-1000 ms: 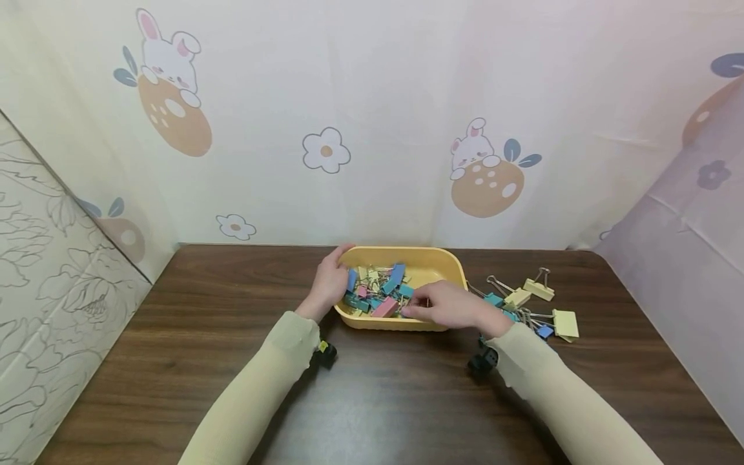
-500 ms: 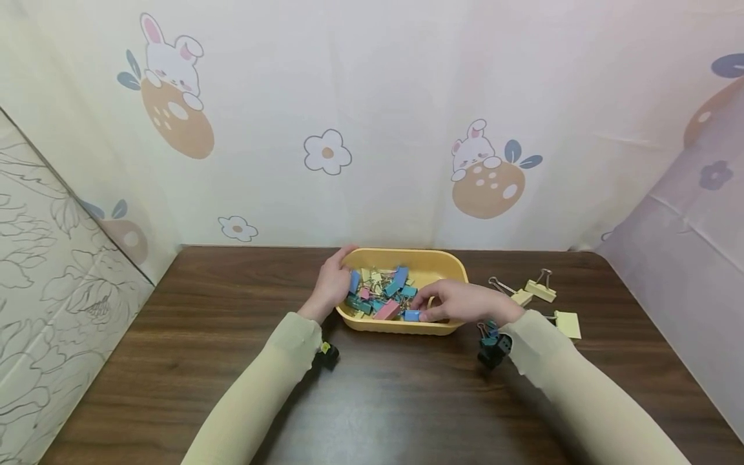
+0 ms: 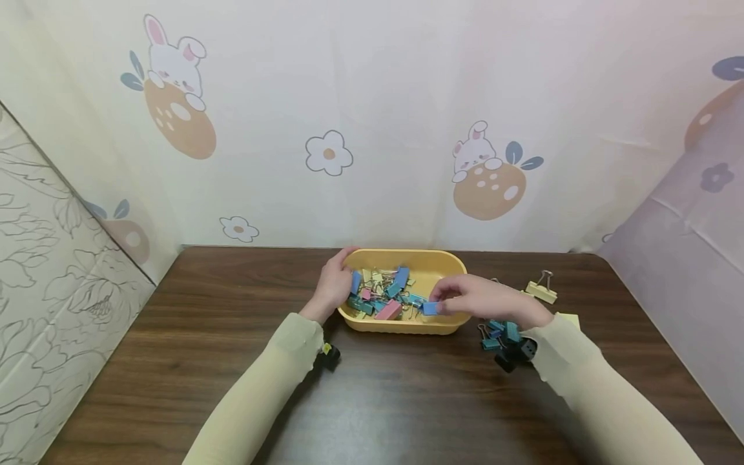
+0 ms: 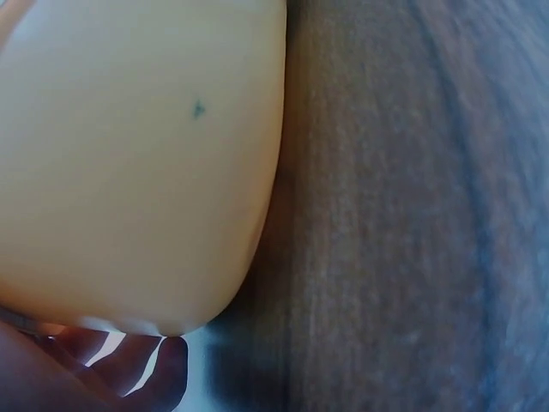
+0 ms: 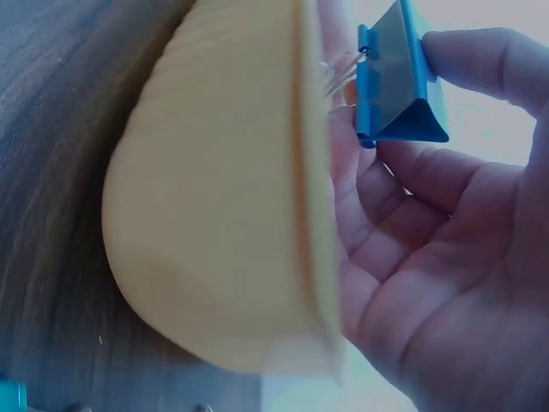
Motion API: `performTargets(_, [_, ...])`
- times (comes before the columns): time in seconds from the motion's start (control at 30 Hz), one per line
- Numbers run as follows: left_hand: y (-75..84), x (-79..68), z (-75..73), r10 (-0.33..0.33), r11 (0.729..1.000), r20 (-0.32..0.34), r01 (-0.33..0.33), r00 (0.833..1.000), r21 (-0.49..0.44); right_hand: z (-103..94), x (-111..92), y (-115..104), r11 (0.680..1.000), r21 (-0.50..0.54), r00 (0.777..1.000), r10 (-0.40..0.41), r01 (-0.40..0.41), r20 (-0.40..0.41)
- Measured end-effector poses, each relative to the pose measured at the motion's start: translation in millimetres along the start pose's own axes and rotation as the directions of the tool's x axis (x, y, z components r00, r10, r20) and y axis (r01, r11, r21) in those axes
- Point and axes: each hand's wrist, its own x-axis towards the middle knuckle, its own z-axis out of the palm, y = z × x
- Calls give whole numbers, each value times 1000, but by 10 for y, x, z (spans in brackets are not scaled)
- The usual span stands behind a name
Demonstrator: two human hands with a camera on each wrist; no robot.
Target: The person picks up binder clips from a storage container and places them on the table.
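While the left hand (image 3: 334,284) grips the left end of a yellow tub (image 3: 401,327), the right hand (image 3: 479,298) pinches a blue clip (image 3: 430,309) at the tub's right end. The tub sits close to the far edge of the table (image 3: 372,400), about midway between the two far corners. In the right wrist view, the thumb presses one side of the blue clip and a finger lies against the other; the remaining fingers are bent, close behind the tub's rim. Whether the blue clip touches any of the others cannot be told.

Inside the tub, a jumble of small clips fills mostly the left half and the middle, with a pink clip (image 3: 389,310) lying near the front wall and another blue one (image 3: 402,276) farther back.

To the right of the tub, a group of teal clips (image 3: 491,344) lies on the table beside the right wrist, partly covered by a black camera (image 3: 514,355). Toward the table's far right corner is a yellow clip (image 3: 542,292), its wire handles pointing up. Nearer the right sleeve (image 3: 616,387), a pale yellow piece (image 3: 568,320) shows only partly behind the cuff.
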Motion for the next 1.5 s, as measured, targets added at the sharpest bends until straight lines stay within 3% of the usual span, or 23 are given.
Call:
performTargets(0.2, [-7, 16, 15, 2, 1000, 3, -2, 1000, 4, -113, -442, 98, 995, 40, 995, -91, 92, -33])
performTargets(0.4, [2, 13, 3, -10, 1000, -1, 10, 1000, 9, -54, -920, 323, 968, 70, 970, -239, 241, -41])
performTargets(0.63, [9, 5, -13, -6, 1000, 2, 6, 1000, 13, 227, -1228, 549, 982, -50, 982, -184, 182, -32])
performTargets(0.8, [16, 3, -15, -4, 1000, -1, 4, 1000, 16, 366, -1263, 646, 983, -110, 986, -158, 151, -58])
performTargets(0.93, [3, 11, -9, -3, 1000, -4, 3, 1000, 24, 421, -1238, 670, 977, -198, 990, -99, 78, -96])
performTargets(1.1, [-2, 7, -5, 7, 1000, -2, -7, 1000, 29, 453, -1228, 653, 944, -330, 994, -22, -15, -109])
performTargets(1.27, [0, 10, -6, 11, 1000, -3, -11, 1000, 27, 395, -1192, 572, 918, -396, 989, -48, -11, -138])
performTargets(1.4, [1, 12, -9, 13, 1000, -2, -13, 1000, 26, 291, -1077, 438, 914, -406, 969, -97, -4, -228])
performTargets(1.5, [1, 6, -12, 11, 999, -2, -11, 1000, 31, 245, -934, 321, 906, -423, 921, -186, 26, -341])
